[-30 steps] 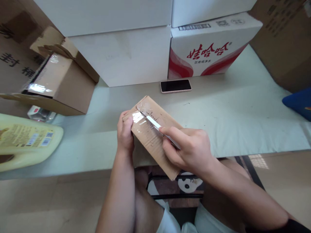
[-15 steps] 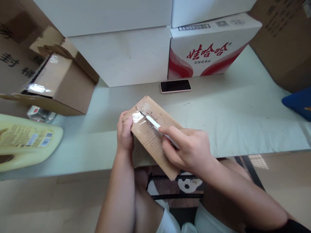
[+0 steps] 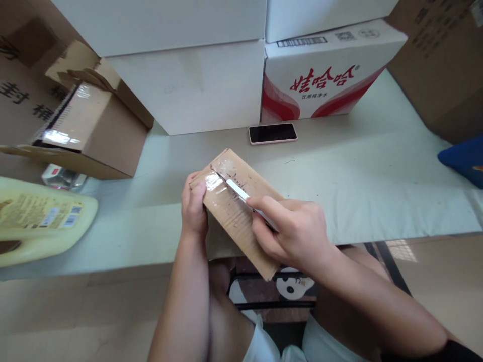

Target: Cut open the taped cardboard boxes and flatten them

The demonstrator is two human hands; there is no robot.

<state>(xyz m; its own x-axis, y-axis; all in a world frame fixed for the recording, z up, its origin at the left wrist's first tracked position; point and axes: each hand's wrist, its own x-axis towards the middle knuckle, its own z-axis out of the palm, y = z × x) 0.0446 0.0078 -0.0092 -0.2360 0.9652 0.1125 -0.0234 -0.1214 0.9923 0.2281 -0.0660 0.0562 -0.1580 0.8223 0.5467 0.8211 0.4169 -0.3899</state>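
Observation:
A brown cardboard box (image 3: 236,213) lies slantwise at the table's front edge, its near corner jutting out past it. Clear shiny tape crosses its far end, beside some dark printing. My left hand (image 3: 195,203) grips the box's far left corner, thumb on top. In my right hand (image 3: 289,229) is a white-handled utility knife (image 3: 238,190), held like a pen. The knife's dark, thin blade points up and left and touches the taped seam near the far end. How deep the tip sits cannot be made out.
A phone (image 3: 272,133) lies beyond the box, before stacked white cartons (image 3: 215,90) and a red-and-white carton (image 3: 320,85). On the left are an open cardboard box (image 3: 113,130) and a yellow jug (image 3: 45,221). A blue object (image 3: 464,160) sits far right.

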